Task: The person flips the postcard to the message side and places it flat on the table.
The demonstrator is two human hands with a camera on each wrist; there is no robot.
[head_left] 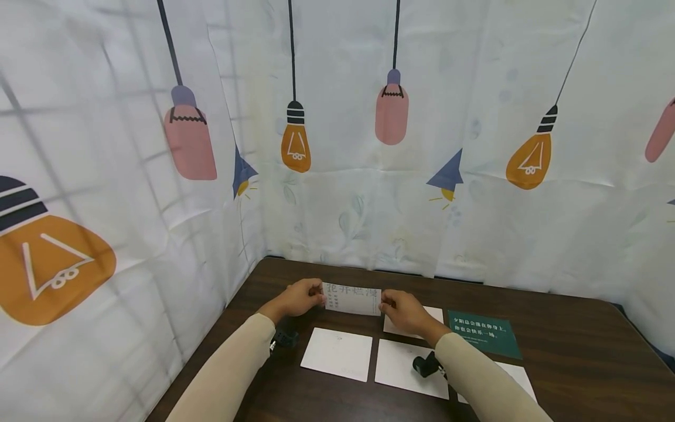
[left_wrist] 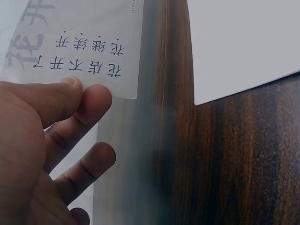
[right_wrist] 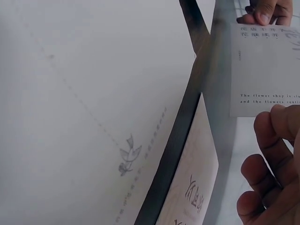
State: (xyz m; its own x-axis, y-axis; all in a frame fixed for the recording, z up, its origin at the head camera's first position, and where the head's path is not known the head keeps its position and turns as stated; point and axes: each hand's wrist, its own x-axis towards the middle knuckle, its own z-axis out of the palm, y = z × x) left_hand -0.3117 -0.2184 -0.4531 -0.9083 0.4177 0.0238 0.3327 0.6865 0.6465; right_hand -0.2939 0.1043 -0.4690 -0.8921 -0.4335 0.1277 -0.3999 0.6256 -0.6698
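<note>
A pale printed card [head_left: 352,300] with large grey characters is held up over the back of the dark table, stretched lengthwise between two hands. My left hand [head_left: 303,296] pinches its left end between thumb and forefinger; in the left wrist view, the other fingers of the left hand [left_wrist: 51,126] stay off the card. At the opposite end, my right hand [head_left: 410,315] pinches the card's edge. Small English print on the card [right_wrist: 265,70] runs near that edge in the right wrist view, with the other fingers of the right hand [right_wrist: 272,173] loosely bent below.
White cards [head_left: 337,354] lie on the brown wooden table [head_left: 575,346], one of them [head_left: 401,369] under my right wrist. A green card [head_left: 485,334] with white writing is to the right. My right sleeve partly covers another white card [head_left: 519,378]. A patterned curtain [head_left: 337,205] hangs behind.
</note>
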